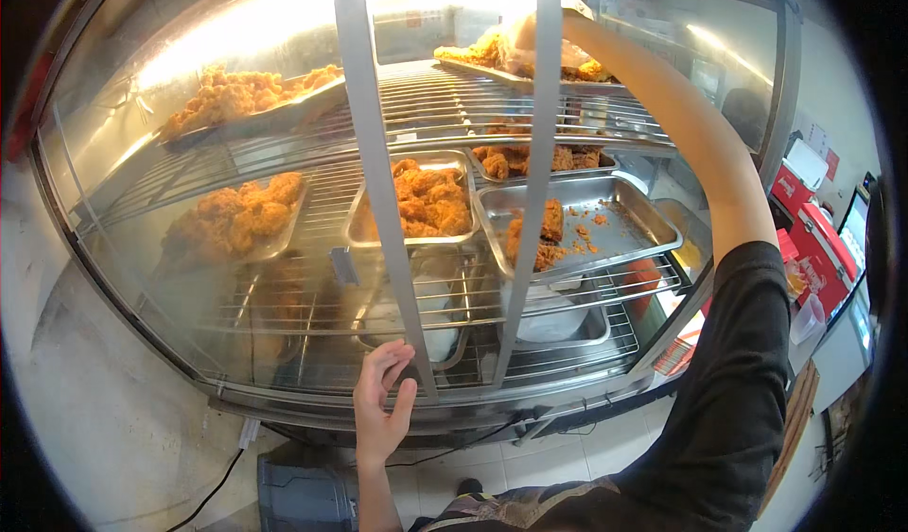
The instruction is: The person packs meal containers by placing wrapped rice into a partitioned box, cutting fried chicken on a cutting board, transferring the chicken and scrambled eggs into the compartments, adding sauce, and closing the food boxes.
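Observation:
My left hand (383, 401) is raised in front of the glass food warmer, thumb and fingers apart, holding nothing. Its fingertips are at a metal door frame (386, 177); whether they touch it, I cannot tell. My right arm reaches through the cabinet's right opening to the top shelf. There my right hand (520, 44), seemingly covered in clear plastic, is over a tray of fried chicken (482, 48). A second upright frame (543, 106) and glare partly hide it, so its grip is unclear. Below, a steel tray (631, 220) holds a few fried pieces (552, 221) and crumbs.
Fried chicken (429, 198) fills a middle-shelf tray, with more chicken (241, 209) at left and on the upper left tray (277, 110). Wire racks (425, 99) carry the trays. Red boxes (819, 248) stand at right. A grey bin (301, 493) and cable (213, 493) are below.

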